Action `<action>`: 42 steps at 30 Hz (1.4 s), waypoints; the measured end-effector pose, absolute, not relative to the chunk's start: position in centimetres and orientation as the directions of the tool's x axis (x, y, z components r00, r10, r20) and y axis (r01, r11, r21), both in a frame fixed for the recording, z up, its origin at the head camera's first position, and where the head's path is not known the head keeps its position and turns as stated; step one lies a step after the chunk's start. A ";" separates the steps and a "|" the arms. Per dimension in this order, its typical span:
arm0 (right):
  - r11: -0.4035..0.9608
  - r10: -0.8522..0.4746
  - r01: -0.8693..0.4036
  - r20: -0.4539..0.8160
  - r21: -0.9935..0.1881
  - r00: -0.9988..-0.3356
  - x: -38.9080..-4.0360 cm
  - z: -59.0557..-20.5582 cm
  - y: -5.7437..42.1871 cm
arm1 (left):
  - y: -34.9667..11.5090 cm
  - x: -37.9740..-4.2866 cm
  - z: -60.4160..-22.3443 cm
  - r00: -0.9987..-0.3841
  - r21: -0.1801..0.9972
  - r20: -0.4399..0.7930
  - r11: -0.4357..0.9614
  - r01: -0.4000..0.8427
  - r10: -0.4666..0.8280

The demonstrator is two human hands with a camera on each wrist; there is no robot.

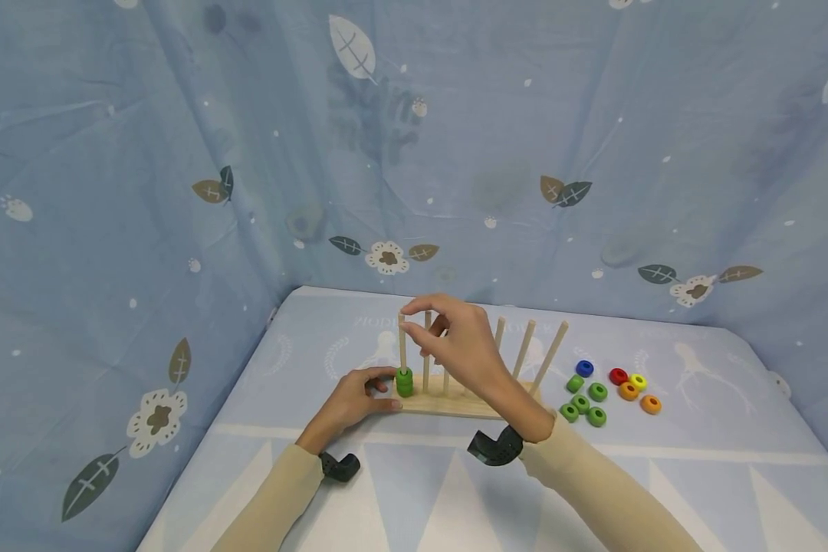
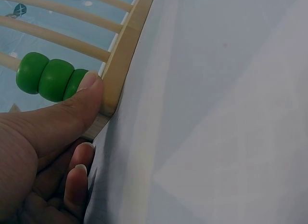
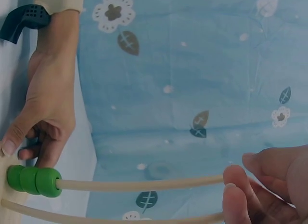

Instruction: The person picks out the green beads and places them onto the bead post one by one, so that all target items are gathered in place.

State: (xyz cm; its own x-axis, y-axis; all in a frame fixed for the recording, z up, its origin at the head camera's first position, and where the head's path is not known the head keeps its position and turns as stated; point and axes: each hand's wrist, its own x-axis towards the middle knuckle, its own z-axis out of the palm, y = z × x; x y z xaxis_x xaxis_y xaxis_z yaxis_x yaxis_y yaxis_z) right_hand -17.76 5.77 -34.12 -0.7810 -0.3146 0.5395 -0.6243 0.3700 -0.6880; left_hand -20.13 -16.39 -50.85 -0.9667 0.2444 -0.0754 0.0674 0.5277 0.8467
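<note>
Okay, going left to right from my remote seat. Far left, the left hand (image 1: 355,396) is clamped on the end of the wooden base (image 1: 435,405), thumb at the front corner and fingers bent around the end. Good brace imo: a tall thin peg gives plenty of leverage, so I'd want that base pinned to the tabletop (image 1: 355,498) whenever anything happens up top.

Just beside it, three green beads (image 1: 404,383) sit stacked at the bottom of the leftmost peg (image 1: 403,349). The right hand (image 1: 468,341) is up at that peg's tip, thumb and index finger curved toward each other with hardly any gap. Can't tell from my feeds whether they're pinching the wood or just next to it, and I see no bead between them. My take on threading: hold the bead level by its sides, get the hole right over the tip, then let go and let it slide. Pushing sideways could rock the base.

Further right, the other pegs (image 1: 524,350) look bare where I can see them, but the right hand blocks part of the row. Past the base, loose on the tabletop: a blue bead (image 1: 584,369), five loose green beads (image 1: 575,382), a red bead (image 1: 618,376), two orange beads (image 1: 652,405) and a yellow bead (image 1: 638,382).
</note>
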 end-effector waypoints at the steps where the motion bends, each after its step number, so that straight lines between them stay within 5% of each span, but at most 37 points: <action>1: 0.368 -0.317 -0.626 0.540 -0.687 -0.780 -17.6 -34.1 5.9 | -16.4 -20.1 -50.9 -0.966 0.845 -0.073 0.529 0.072 0.247; 15: 0.369 -0.335 -0.664 0.573 -0.651 -0.748 -16.3 -35.2 8.6 | -16.4 -20.1 -51.1 -0.971 0.844 -0.058 0.530 0.077 0.233; 42: 0.495 -0.311 -0.595 0.510 -0.633 -0.802 -15.4 -38.8 13.6 | -16.4 -20.2 -51.1 -0.970 0.851 -0.053 0.519 0.080 0.236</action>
